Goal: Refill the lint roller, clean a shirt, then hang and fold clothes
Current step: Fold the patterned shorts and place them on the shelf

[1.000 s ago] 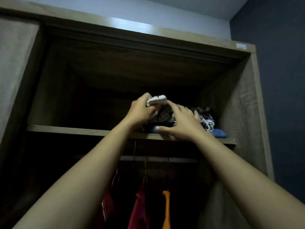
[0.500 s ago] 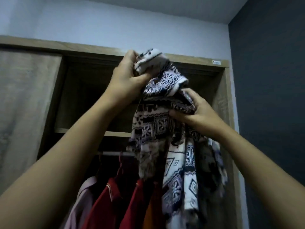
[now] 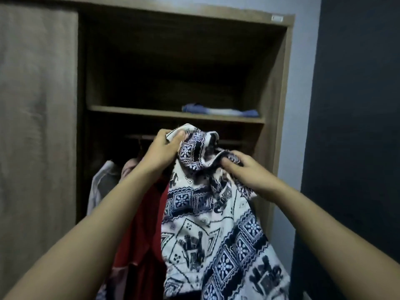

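White cloth printed with dark blue bands, flowers and figures fills the lower middle of the view: a patterned garment (image 3: 216, 224) hanging loose from the two hands, its hem running out of frame at 6 o'clock. Both bare forearms reach in from 7 and 5 o'clock and meet at its top edge near the centre.

The left hand (image 3: 161, 151) is curled closed on a bunched white corner of the cloth, thumb pressed over the fabric against the fingers, at about 11 o'clock from the centre of the garment. The right hand (image 3: 246, 169) sits a little lower, at about 1 o'clock, its thumb and fingers pinching a gathered fold of the same top edge; between the two hands the cloth humps up in a loose arch.

Just behind the garment, at 8 o'clock, red clothes (image 3: 149, 224) and a pale garment (image 3: 101, 187) hang inside an open wooden wardrobe (image 3: 279, 105). A hanging rail (image 3: 138, 137) shows dimly behind the left hand.

Above it, at 12 o'clock, a shelf (image 3: 134, 111) carries a folded blue cloth (image 3: 218, 110) toward its right end. The wardrobe's closed door (image 3: 36, 115) fills 9 o'clock; a dark wall (image 3: 357, 105) stands at 3 o'clock.
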### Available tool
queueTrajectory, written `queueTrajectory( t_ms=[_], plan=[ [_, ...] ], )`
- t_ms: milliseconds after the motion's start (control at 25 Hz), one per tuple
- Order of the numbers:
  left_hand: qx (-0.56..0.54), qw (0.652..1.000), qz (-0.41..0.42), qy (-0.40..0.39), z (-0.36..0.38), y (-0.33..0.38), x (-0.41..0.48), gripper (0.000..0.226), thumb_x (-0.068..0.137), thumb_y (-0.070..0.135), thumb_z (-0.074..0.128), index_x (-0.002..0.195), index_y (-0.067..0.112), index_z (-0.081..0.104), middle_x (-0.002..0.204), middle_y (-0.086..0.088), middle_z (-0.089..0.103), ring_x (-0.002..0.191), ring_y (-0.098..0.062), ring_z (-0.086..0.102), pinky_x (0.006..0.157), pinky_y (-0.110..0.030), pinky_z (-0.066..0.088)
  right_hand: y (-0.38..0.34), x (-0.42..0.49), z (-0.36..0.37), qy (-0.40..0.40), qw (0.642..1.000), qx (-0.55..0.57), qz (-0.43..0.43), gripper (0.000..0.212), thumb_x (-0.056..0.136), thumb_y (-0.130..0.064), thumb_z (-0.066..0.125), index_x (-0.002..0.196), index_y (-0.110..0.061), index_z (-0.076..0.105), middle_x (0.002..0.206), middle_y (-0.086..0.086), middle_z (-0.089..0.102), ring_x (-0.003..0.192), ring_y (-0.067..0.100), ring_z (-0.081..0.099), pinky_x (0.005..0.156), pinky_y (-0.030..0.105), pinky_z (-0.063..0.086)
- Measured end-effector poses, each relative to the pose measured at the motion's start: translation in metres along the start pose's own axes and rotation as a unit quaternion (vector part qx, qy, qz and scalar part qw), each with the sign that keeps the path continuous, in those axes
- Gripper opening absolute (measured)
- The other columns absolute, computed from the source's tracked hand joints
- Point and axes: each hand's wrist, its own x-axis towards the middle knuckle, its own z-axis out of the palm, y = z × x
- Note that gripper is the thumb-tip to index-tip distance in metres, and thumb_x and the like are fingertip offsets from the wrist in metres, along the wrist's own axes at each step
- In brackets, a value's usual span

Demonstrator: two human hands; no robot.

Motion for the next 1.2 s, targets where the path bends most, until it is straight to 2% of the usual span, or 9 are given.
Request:
queueTrajectory(
  t_ms=[160, 320, 400, 520, 640, 800, 1000, 1080, 1200],
  plan=[
    [-0.055, 0.98, -0.179, 0.065, 0.007, -0.042, -0.043, 0.068, 0.076, 0.077, 0.034, 0.122, 0.027, 0.033, 0.122, -0.01, 0.051, 0.097, -0.025, 0.061, 0.089, -0.042, 0.05, -0.007, 0.001, 0.015, 0.097, 0.989, 0.099, 0.057, 0.023, 0.096, -0.026, 0.047, 0.111, -0.013, 0.057, 0.112, 0.008, 0.064, 0.1, 0.018, 0.059, 0.088, 0.031, 0.046],
    [0.009, 1.0, -0.01, -0.028, 0.012, -0.072, -0.137, 0.079, 0.077, 0.074, 0.038, 0.14, 0.029, 0.021, 0.14, 0.005, 0.028, 0.127, -0.006, 0.037, 0.104, -0.017, 0.029, -0.023, 0.012, 0.011, 0.177, 0.975, 0.115, 0.063, 0.023, 0.096, -0.029, 0.045, 0.111, -0.013, 0.052, 0.109, 0.007, 0.061, 0.104, 0.022, 0.059, 0.088, 0.029, 0.045],
    [0.024, 0.997, 0.012, -0.076, 0.017, -0.086, -0.164, 0.1, 0.065, 0.084, 0.042, 0.144, 0.029, 0.014, 0.145, 0.008, 0.021, 0.136, -0.006, 0.024, 0.111, -0.024, 0.022, -0.03, 0.02, 0.007, 0.196, 0.973, 0.103, 0.062, 0.032, 0.097, -0.031, 0.042, 0.122, -0.011, 0.048, 0.122, 0.01, 0.057, 0.11, 0.022, 0.056, 0.091, 0.029, 0.042],
    [-0.057, 0.979, -0.196, 0.025, 0.017, -0.11, -0.147, 0.103, 0.072, 0.08, 0.043, 0.148, 0.02, 0.011, 0.153, -0.006, 0.022, 0.139, -0.019, 0.026, 0.115, -0.036, 0.02, -0.035, 0.031, 0.001, 0.199, 0.976, 0.076, 0.05, 0.041, 0.098, -0.033, 0.04, 0.134, -0.015, 0.04, 0.127, 0.004, 0.054, 0.115, 0.019, 0.053, 0.086, 0.02, 0.044],
    [-0.215, 0.928, -0.305, 0.023, 0.02, -0.129, -0.134, 0.075, 0.088, 0.06, 0.047, 0.145, 0.022, 0.019, 0.145, -0.007, 0.038, 0.127, -0.025, 0.044, 0.11, -0.041, 0.032, -0.035, 0.035, 0.0, 0.199, 0.979, 0.047, 0.018, 0.034, 0.097, -0.03, 0.041, 0.128, -0.017, 0.046, 0.115, -0.001, 0.057, 0.106, 0.015, 0.056, 0.077, 0.01, 0.048],
    [-0.286, 0.927, -0.241, -0.02, 0.012, -0.118, -0.128, 0.049, 0.091, 0.018, 0.058, 0.133, 0.023, 0.034, 0.101, -0.006, 0.064, 0.079, -0.015, 0.063, 0.074, -0.03, 0.053, -0.018, 0.033, -0.002, 0.198, 0.98, -0.007, 0.019, 0.028, 0.095, -0.031, 0.044, 0.12, -0.02, 0.048, 0.118, 0.003, 0.061, 0.108, 0.022, 0.059, 0.097, 0.045, 0.047],
    [-0.058, 0.995, -0.068, -0.054, -0.026, -0.095, -0.111, 0.04, 0.081, 0.023, 0.072, 0.109, 0.04, 0.049, 0.078, 0.001, 0.065, 0.07, -0.014, 0.061, 0.065, -0.028, 0.049, 0.003, 0.018, -0.012, 0.158, 0.971, -0.158, 0.087, 0.034, 0.091, -0.044, 0.047, 0.114, -0.019, 0.048, 0.115, 0.006, 0.06, 0.105, 0.027, 0.058, 0.088, 0.039, 0.048],
    [0.043, 0.997, -0.012, -0.058, -0.03, -0.074, -0.101, 0.035, 0.08, 0.025, 0.072, 0.104, 0.038, 0.05, 0.07, 0.007, 0.064, 0.061, -0.003, 0.057, 0.064, -0.026, 0.047, 0.013, 0.01, -0.005, 0.089, 0.921, -0.352, 0.14, 0.055, 0.085, -0.057, 0.048, 0.125, -0.019, 0.045, 0.124, 0.013, 0.053, 0.114, 0.033, 0.053, 0.094, 0.043, 0.045],
    [0.106, 0.991, -0.002, -0.077, -0.009, -0.045, -0.092, 0.03, 0.079, 0.021, 0.071, 0.101, 0.027, 0.052, 0.067, 0.009, 0.058, 0.057, 0.003, 0.055, 0.062, -0.019, 0.045, 0.026, -0.006, 0.023, -0.002, 0.914, -0.385, 0.125, 0.055, 0.084, -0.052, 0.054, 0.128, -0.021, 0.044, 0.129, 0.011, 0.05, 0.118, 0.03, 0.05, 0.096, 0.045, 0.045]
  ],
)
